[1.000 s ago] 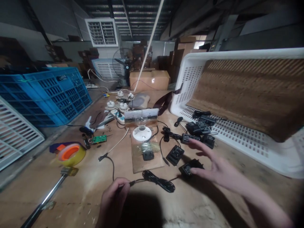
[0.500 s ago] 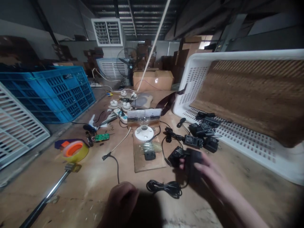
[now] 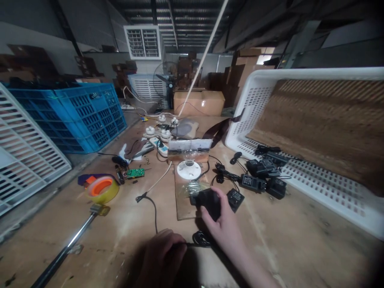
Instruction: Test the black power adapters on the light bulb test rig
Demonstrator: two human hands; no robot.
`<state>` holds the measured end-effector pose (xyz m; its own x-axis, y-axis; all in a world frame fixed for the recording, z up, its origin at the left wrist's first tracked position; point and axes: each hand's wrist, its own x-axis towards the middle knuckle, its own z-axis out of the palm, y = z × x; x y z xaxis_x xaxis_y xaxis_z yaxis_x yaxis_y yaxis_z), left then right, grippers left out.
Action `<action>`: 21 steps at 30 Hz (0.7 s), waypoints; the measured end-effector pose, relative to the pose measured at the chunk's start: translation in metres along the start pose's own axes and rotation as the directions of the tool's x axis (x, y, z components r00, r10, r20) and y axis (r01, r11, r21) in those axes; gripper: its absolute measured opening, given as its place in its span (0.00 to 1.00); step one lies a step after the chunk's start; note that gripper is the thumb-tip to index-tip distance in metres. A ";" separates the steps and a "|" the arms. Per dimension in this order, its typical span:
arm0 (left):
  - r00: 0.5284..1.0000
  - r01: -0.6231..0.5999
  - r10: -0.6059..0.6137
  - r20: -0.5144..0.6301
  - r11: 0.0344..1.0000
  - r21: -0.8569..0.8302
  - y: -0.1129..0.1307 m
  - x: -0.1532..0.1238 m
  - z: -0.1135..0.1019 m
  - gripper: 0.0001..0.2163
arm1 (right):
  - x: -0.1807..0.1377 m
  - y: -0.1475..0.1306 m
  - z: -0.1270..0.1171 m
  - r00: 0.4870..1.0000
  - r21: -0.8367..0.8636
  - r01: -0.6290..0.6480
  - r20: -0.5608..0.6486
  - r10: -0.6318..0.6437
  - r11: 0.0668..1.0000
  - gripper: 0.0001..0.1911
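Over my remote feed, I'm seeing cardboard boxes [image 3: 235,78] standing before a pale back wall [image 3: 211,64], a white louvred unit [image 3: 143,42] facing me beneath the dark roof [image 3: 196,32], and a bright gap [image 3: 264,57] glowing.

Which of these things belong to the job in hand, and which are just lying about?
In the job, it seems:
black adapter, held by the right hand
black cord, pinched by the left hand
wooden board, beneath the adapter

Lying about, apparently:
tape roll
hammer
green circuit board
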<state>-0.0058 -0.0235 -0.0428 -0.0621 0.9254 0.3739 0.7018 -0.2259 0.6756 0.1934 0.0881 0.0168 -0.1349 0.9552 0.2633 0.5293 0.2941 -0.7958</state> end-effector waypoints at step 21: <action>0.990 -0.133 0.140 -0.019 0.969 0.206 0.008 0.004 0.003 0.13 | -0.005 0.000 0.019 0.996 -0.021 0.007 -0.087 -0.009 1.000 0.27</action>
<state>0.0013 -0.0208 -0.0376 0.0231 0.8788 0.4766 0.8350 -0.2791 0.4742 0.1783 0.0838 0.0054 -0.0663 0.9460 0.3172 0.5461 0.3005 -0.7820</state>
